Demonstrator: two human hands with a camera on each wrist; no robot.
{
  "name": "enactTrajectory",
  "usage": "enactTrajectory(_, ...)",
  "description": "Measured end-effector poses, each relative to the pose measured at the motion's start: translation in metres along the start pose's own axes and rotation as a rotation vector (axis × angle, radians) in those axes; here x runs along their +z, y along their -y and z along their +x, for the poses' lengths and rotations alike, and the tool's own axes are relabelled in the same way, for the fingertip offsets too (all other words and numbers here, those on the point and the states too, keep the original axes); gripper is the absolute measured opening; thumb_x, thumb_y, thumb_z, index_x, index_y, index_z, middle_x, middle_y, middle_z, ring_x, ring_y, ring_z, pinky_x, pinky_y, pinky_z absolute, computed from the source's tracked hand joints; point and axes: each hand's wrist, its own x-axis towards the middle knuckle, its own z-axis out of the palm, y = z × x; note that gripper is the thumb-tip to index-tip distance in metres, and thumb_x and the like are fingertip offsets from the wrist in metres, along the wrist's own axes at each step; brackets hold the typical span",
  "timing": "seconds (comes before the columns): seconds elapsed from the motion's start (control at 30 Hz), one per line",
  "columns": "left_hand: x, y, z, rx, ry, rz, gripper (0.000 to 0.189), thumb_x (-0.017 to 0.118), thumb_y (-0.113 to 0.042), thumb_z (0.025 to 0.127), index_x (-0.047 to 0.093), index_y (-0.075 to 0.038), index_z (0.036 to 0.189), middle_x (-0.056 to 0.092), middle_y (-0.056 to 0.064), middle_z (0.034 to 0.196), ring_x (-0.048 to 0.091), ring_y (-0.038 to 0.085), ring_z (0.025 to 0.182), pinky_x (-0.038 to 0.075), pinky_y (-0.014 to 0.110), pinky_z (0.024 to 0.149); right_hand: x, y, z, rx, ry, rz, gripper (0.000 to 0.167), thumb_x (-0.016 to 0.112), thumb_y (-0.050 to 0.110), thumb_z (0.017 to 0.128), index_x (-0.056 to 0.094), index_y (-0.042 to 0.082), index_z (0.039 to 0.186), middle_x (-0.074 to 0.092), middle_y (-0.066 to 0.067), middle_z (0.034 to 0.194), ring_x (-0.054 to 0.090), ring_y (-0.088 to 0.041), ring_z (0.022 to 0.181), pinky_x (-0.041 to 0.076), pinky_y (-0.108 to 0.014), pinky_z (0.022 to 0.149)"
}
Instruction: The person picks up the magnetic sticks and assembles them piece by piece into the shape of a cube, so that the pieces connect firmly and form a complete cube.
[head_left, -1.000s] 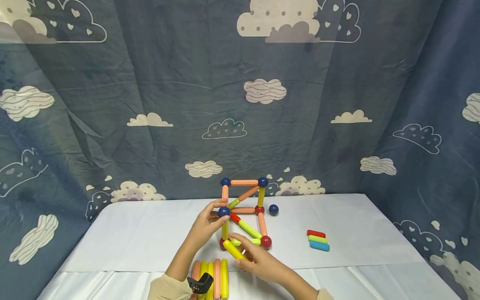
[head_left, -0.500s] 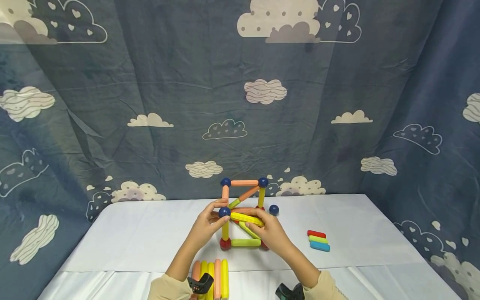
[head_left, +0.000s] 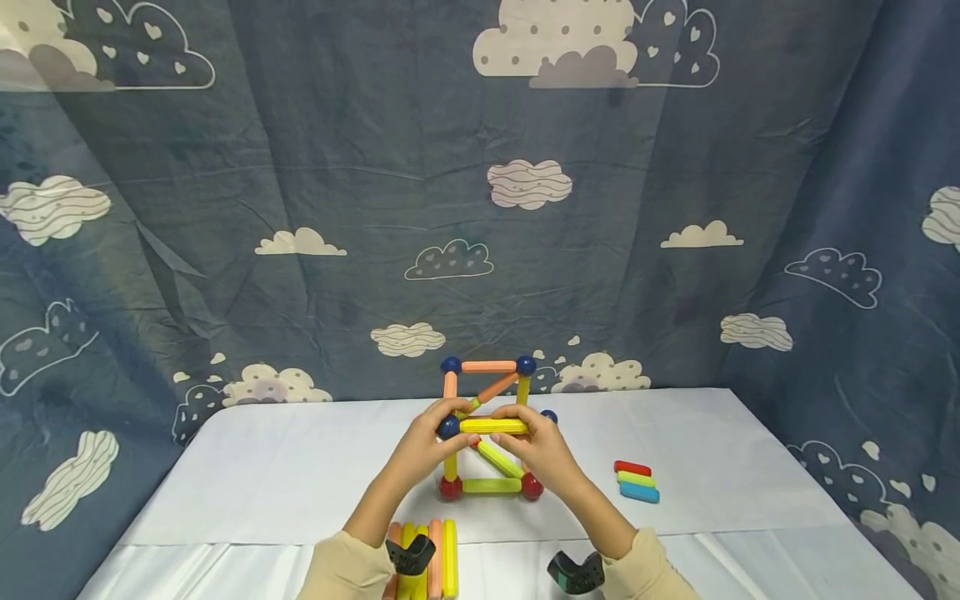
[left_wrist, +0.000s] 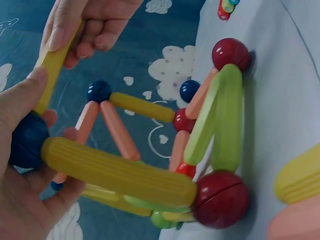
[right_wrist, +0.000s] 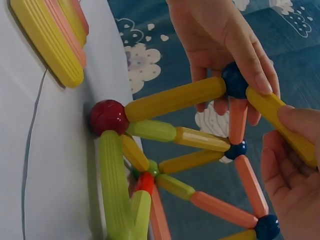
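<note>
A frame of coloured rods and balls (head_left: pixel 487 425) stands on the white table (head_left: pixel 262 475). My left hand (head_left: pixel 427 440) pinches the dark blue ball (head_left: pixel 448 427) at the front top left corner, seen close as the blue ball (left_wrist: pixel 25 142) and the blue ball (right_wrist: pixel 234 80). My right hand (head_left: pixel 534 446) holds a yellow rod (head_left: pixel 493 426) level, its left end against that ball. The same yellow rod (right_wrist: pixel 280 122) shows under my thumb, and the yellow rod (left_wrist: pixel 52 65) runs up from the ball. Red balls (head_left: pixel 532 486) anchor the front base.
A row of yellow and orange rods (head_left: pixel 427 558) lies at the near edge between my arms. Red, green and blue rods (head_left: pixel 636 481) lie stacked to the right. A loose blue ball (head_left: pixel 549 416) sits behind the frame. A cloud-print curtain (head_left: pixel 480 208) hangs behind.
My right hand lifted the yellow rod from the table at the front, raised it to the top of the frame and levelled it against the blue ball. My left hand stayed on that ball.
</note>
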Motion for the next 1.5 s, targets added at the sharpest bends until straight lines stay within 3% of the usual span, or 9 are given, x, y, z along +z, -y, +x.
enactTrajectory(0.13, 0.007, 0.000, 0.001, 0.016, -0.015, -0.039, 0.025, 0.066, -0.025, 0.081, 0.060, -0.019, 0.104, 0.054, -0.007, 0.102, 0.052, 0.012, 0.096, 0.045, 0.030, 0.083, -0.007, 0.010, -0.004, 0.012, 0.028, -0.043, 0.035, 0.066, 0.000, 0.080, 0.054, -0.003, 0.112, 0.056, -0.015, 0.108, 0.054, -0.026, 0.087, 0.048, -0.033, 0.078)
enactTrajectory(0.3, 0.011, 0.000, 0.000, 0.023, -0.032, -0.053, 0.023, 0.065, -0.019, 0.083, 0.060, -0.015, 0.105, 0.053, -0.006, 0.101, 0.052, 0.013, 0.094, 0.045, 0.030, 0.081, -0.024, -0.036, -0.004, 0.055, 0.007, -0.086, 0.051, 0.071, 0.003, 0.075, 0.049, 0.001, 0.121, 0.052, -0.013, 0.114, 0.051, -0.030, 0.093, 0.046, -0.043, 0.079)
enactTrajectory(0.53, 0.012, 0.000, -0.001, 0.041, -0.048, -0.037, 0.025, 0.063, -0.019, 0.084, 0.059, -0.010, 0.107, 0.052, -0.002, 0.106, 0.050, 0.018, 0.102, 0.045, 0.032, 0.084, -0.045, -0.098, 0.008, 0.177, -0.122, -0.191, 0.054, 0.071, 0.007, 0.076, 0.047, 0.008, 0.124, 0.049, -0.014, 0.119, 0.049, -0.028, 0.089, 0.044, -0.030, 0.067)
enactTrajectory(0.8, 0.013, 0.000, -0.001, -0.002, -0.034, -0.057, 0.025, 0.063, -0.019, 0.084, 0.058, -0.012, 0.107, 0.050, -0.003, 0.109, 0.050, 0.015, 0.104, 0.045, 0.028, 0.083, -0.047, -0.131, 0.022, 0.310, -0.147, -0.303, 0.050, 0.068, 0.013, 0.080, 0.050, 0.010, 0.126, 0.048, -0.013, 0.124, 0.047, -0.023, 0.083, 0.040, -0.030, 0.064)
enactTrajectory(0.9, 0.014, 0.001, -0.001, -0.002, -0.036, -0.052, 0.025, 0.063, -0.018, 0.084, 0.057, -0.011, 0.108, 0.050, -0.002, 0.109, 0.050, 0.016, 0.103, 0.045, 0.028, 0.083, -0.044, -0.139, 0.023, 0.331, -0.138, -0.334, 0.047, 0.067, 0.011, 0.080, 0.051, 0.009, 0.125, 0.048, -0.015, 0.124, 0.049, -0.025, 0.086, 0.043, -0.034, 0.070)
enactTrajectory(1.0, 0.013, 0.000, -0.001, 0.003, -0.043, -0.043, 0.025, 0.063, -0.017, 0.084, 0.057, -0.010, 0.108, 0.050, -0.002, 0.109, 0.050, 0.016, 0.103, 0.045, 0.028, 0.083, -0.039, -0.144, 0.024, 0.347, -0.128, -0.355, 0.045, 0.065, 0.010, 0.081, 0.052, 0.008, 0.124, 0.049, -0.017, 0.124, 0.050, -0.031, 0.101, 0.043, -0.043, 0.084)
enactTrajectory(1.1, 0.014, 0.000, -0.001, 0.008, -0.049, -0.037, 0.025, 0.063, -0.016, 0.084, 0.057, -0.011, 0.107, 0.050, -0.002, 0.108, 0.050, 0.015, 0.103, 0.045, 0.027, 0.083, -0.037, -0.145, 0.024, 0.360, -0.132, -0.373, 0.043, 0.065, 0.011, 0.082, 0.052, 0.006, 0.123, 0.052, -0.020, 0.119, 0.048, -0.035, 0.107, 0.039, -0.049, 0.088)
enactTrajectory(1.3, 0.015, 0.001, -0.001, -0.002, -0.044, -0.027, 0.023, 0.063, -0.016, 0.084, 0.056, -0.014, 0.107, 0.050, -0.002, 0.109, 0.050, 0.014, 0.104, 0.044, 0.026, 0.084, -0.043, -0.132, 0.020, 0.359, -0.221, -0.275, 0.043, 0.065, 0.017, 0.084, 0.051, 0.005, 0.123, 0.055, -0.019, 0.112, 0.053, -0.027, 0.089, 0.046, -0.037, 0.073)
enactTrajectory(1.5, 0.014, 0.001, -0.001, 0.007, -0.040, -0.016, 0.024, 0.062, -0.013, 0.085, 0.055, -0.013, 0.108, 0.050, -0.001, 0.110, 0.050, 0.015, 0.105, 0.044, 0.026, 0.085, -0.051, -0.096, 0.009, 0.289, -0.228, -0.139, 0.049, 0.064, 0.028, 0.084, 0.048, 0.009, 0.126, 0.054, -0.015, 0.115, 0.052, -0.025, 0.093, 0.045, -0.032, 0.072)
